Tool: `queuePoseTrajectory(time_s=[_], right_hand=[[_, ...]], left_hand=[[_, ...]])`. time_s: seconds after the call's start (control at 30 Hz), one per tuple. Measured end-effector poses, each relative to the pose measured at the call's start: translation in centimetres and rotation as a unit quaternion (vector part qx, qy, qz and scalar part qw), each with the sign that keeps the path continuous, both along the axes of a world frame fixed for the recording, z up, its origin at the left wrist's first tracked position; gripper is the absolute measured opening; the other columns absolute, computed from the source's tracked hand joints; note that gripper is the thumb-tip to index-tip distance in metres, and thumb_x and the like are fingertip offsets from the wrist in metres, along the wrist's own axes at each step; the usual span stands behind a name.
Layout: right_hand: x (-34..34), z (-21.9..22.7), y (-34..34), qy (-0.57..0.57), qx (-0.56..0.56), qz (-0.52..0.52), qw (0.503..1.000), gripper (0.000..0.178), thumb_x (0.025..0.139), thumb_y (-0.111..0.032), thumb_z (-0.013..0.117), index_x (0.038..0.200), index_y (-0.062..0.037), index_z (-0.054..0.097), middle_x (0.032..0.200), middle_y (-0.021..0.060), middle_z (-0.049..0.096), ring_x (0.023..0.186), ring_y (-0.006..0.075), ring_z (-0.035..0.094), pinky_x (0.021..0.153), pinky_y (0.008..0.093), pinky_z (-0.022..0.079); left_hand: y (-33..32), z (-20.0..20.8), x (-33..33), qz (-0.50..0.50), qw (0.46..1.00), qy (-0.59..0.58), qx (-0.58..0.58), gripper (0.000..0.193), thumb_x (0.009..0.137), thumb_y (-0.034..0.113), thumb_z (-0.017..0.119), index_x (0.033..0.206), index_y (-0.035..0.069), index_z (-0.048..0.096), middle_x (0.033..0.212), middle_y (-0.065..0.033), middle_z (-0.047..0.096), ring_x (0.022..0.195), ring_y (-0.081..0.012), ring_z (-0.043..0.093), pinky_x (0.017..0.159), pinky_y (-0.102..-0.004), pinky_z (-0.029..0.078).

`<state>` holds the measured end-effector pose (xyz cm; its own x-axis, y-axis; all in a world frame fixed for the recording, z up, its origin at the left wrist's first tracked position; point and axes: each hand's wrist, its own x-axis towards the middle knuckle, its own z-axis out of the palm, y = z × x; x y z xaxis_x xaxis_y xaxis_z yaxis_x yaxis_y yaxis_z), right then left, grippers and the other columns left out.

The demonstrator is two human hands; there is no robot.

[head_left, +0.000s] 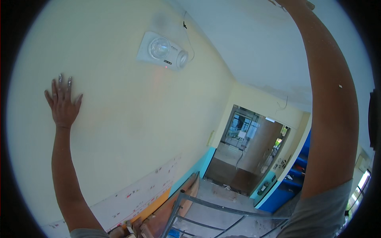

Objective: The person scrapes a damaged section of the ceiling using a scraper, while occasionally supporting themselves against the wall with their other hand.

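Observation:
My left hand point(65, 105) lies flat against the cream wall point(119, 127), its fingers spread and the fingertips marked with pale grey or white stuff. Up and to its right, a white emergency light point(164, 51) with two round lamps is mounted on the wall; a small red light glows below it and a thin cable runs up from it. My right arm point(331, 91) reaches up toward the white ceiling point(254, 43). At the top edge my right hand point(295, 3) is mostly cut off, its fingers out of sight, so what it holds, if anything, does not show.
Below me stands a dark metal rail frame point(222, 209). Boards point(174, 206) lean along the wall's foot beside a white marked sheet point(131, 200). A glass door point(248, 146) is at the far end, with blue shelves point(291, 180) to its right. A loose wire point(283, 104) hangs above the door.

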<state>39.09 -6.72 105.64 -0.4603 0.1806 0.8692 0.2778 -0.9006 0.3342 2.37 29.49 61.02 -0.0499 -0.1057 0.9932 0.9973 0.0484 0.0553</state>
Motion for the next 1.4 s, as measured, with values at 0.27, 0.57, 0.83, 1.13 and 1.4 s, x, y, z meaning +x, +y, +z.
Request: queuePoseTrajectory(time_s=[0.27,0.57,0.83,1.13,1.4], right_hand=[[0.1,0.6,0.8,0.037,-0.012,-0.002,0.999,0.018,0.086,-0.018,0.061,0.095,-0.0063,0.072,0.097,0.0162,0.070,0.095,0.0332,0.067,0.084,0.0448,0.052],[2.2,1.6,1.6,-0.051,0.005,-0.023,0.998,0.016,0.085,-0.020,0.062,0.087,-0.0099,0.074,0.093,0.0132,0.071,0.092,0.0307,0.068,0.079,0.0444,0.053],[-0.7,-0.3,3.2,0.007,-0.002,-0.039,0.999,0.017,0.087,-0.017,0.059,0.087,-0.0097,0.074,0.094,0.0110,0.072,0.094,0.0284,0.069,0.077,0.0439,0.054],[2.1,0.3,1.2,0.026,0.027,-0.042,0.998,0.014,0.086,-0.016,0.061,0.091,-0.0080,0.072,0.093,0.0123,0.071,0.092,0.0317,0.068,0.078,0.0462,0.053],[3.3,-0.1,0.4,-0.018,-0.023,0.033,0.999,0.018,0.091,-0.021,0.060,0.105,-0.0118,0.066,0.097,0.0099,0.070,0.094,0.0293,0.067,0.077,0.0450,0.055]], left_hand=[[-1.2,0.2,0.2,-0.027,0.998,-0.007,-0.048,0.064,0.089,0.046,0.063,0.145,0.020,0.046,0.155,-0.0081,0.035,0.146,-0.0301,0.026,0.118,-0.0587,0.013],[-2.5,0.9,0.5,-0.014,0.986,-0.039,-0.164,0.066,0.091,0.044,0.061,0.148,0.018,0.040,0.159,-0.0060,0.027,0.147,-0.0284,0.021,0.116,-0.0600,0.017],[-0.8,-0.3,-0.8,-0.056,0.997,0.017,-0.050,0.061,0.092,0.041,0.059,0.146,0.015,0.043,0.158,-0.0090,0.028,0.147,-0.0315,0.022,0.116,-0.0611,0.017],[-0.7,-0.4,-0.9,-0.059,0.996,0.019,-0.057,0.059,0.093,0.041,0.057,0.145,0.014,0.045,0.158,-0.0094,0.027,0.147,-0.0318,0.022,0.117,-0.0602,0.017],[-1.7,0.1,0.2,-0.053,0.996,-0.004,-0.070,0.055,0.089,0.040,0.063,0.138,0.016,0.053,0.152,-0.0080,0.040,0.145,-0.0295,0.029,0.120,-0.0545,0.014]])
